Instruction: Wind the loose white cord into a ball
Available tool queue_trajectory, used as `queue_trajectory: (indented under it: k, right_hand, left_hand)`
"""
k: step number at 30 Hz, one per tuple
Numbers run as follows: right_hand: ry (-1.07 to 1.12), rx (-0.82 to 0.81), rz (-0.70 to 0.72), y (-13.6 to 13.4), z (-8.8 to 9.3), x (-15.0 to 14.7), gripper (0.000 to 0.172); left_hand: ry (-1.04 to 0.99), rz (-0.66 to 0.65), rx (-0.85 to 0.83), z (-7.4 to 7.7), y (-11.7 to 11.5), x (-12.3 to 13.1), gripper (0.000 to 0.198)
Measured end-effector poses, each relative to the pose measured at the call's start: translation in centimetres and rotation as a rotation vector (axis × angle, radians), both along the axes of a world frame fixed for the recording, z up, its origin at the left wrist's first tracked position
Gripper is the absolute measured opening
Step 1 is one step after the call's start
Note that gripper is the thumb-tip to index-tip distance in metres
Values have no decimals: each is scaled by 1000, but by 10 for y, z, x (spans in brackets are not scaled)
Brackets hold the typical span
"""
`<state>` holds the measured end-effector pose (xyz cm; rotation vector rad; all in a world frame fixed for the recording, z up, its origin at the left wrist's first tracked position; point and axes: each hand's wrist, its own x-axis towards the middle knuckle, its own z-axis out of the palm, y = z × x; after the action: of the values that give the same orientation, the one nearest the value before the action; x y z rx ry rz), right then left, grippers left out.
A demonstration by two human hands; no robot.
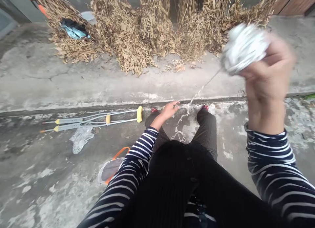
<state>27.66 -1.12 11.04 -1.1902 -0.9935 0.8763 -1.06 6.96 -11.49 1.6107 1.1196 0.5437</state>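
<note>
My right hand [270,67] is raised at the right and closed around a ball of white string [246,49], both blurred by motion. From the ball a strand of string [203,87] slants down to the left and ends in loose, crinkled loops between my feet. Low over my left knee, my left hand [168,111] has its fingers stretched out, a little apart from the strand, with nothing visible in it.
Dried plant stalks with leaves [137,31] lean along the wall beyond a raised concrete ledge [98,87]. To the left lie crutches [98,119], a clear plastic bag [82,138] and an orange-trimmed bag [112,169]. A blue and black cloth [75,30] rests among the stalks.
</note>
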Motion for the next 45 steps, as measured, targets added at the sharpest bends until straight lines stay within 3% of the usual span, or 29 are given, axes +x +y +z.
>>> queue_trajectory:
  k: [5, 9, 13, 17, 24, 28, 32, 35, 39, 45]
  right_hand:
    - [35, -133, 147, 4, -38, -63, 67]
    - [144, -249, 173, 6, -59, -89, 59]
    - [247, -297, 191, 3, -68, -89, 58]
    - [277, -310, 208, 3, -70, -76, 53]
    - [226, -139, 15, 20, -64, -35, 48]
    - [168, -76, -136, 26, -61, -28, 51]
    - [16, 21, -194, 32, -58, -27, 51]
    - [-187, 120, -265, 39, -59, -24, 49]
    - [-510, 167, -297, 43, -76, -21, 53]
    - [-1081, 242, 39, 30, -120, -32, 51]
  left_hand:
    - [-596, 16, -94, 51, -10, 34, 64]
    - [-724, 39, -189, 74, -22, 54, 60]
    - [-608, 101, -156, 71, -32, 59, 37]
    - [-518, 24, -83, 70, -43, 46, 37]
    - [-413, -82, -134, 60, -56, 6, 35]
    - [-392, -114, -183, 50, -53, -14, 36]
    - [-387, -105, -180, 47, -47, -31, 37]
    - [-368, -167, -163, 55, -47, -40, 39]
    - [-369, -305, -136, 84, -55, -42, 41]
    - [-242, -362, 45, 142, -51, -32, 42]
